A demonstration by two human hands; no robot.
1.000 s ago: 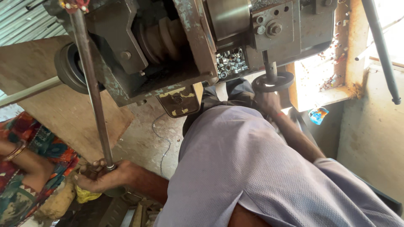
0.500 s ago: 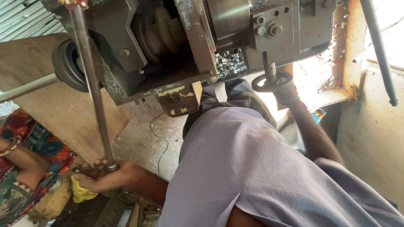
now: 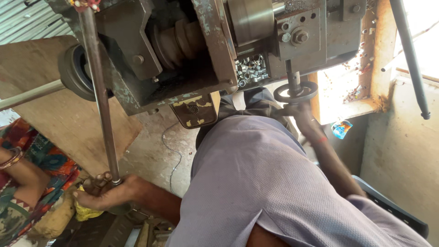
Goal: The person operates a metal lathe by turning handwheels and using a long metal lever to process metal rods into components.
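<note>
I look down over my lilac shirt at a grey lathe-like machine [image 3: 183, 55]. My left hand [image 3: 107, 194] is low at the left, closed around the lower end of a long steel lever rod [image 3: 98, 91] that runs up the machine's front. My right hand [image 3: 299, 112] reaches forward and grips the rim of a small black handwheel [image 3: 296, 93] under the machine's right side. A tray of several small metal rings [image 3: 249, 68] sits just left of the handwheel's shaft.
Another person in colourful patterned cloth, with a bangled arm [image 3: 18, 167], sits at the far left. A wooden board [image 3: 59, 119] leans behind the rod. A cable lies on the concrete floor [image 3: 155, 146]. A plaster wall [image 3: 402, 151] and a bright window sill stand right.
The view has drifted slightly. My right hand has slid up onto the handwheel; my left hand stays on the rod's lower end.
</note>
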